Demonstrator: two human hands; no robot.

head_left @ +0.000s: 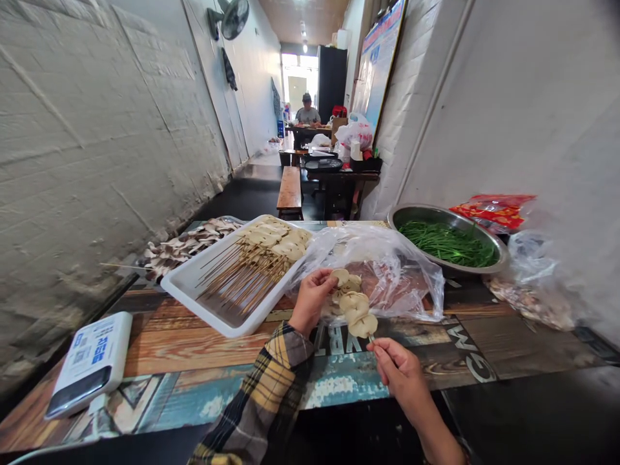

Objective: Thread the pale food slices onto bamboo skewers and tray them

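Lower centre: left hand (pixel 310 303), fingers pinched closed on pale slices (pixel 355 303), right hand (pixel 398 367) likewise on stick (pixel 372 338); a crooked push could split one.

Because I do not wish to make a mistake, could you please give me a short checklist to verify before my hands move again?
1. Right hand grips the stick: ok, fingers pinch its near end.
2. Left hand is at the slices: ok, fingertips are on those at the far end.
3. Stick's tip is covered: cannot tell, slices and fingers hide it.
4. Loaded sticks lie one way in the tray: ok, bare ends point roughly toward you.
5. Plastic bag is well away from the hands: not ok, it lies close by the left one.
6. Bowl of greens is off to the side: ok.
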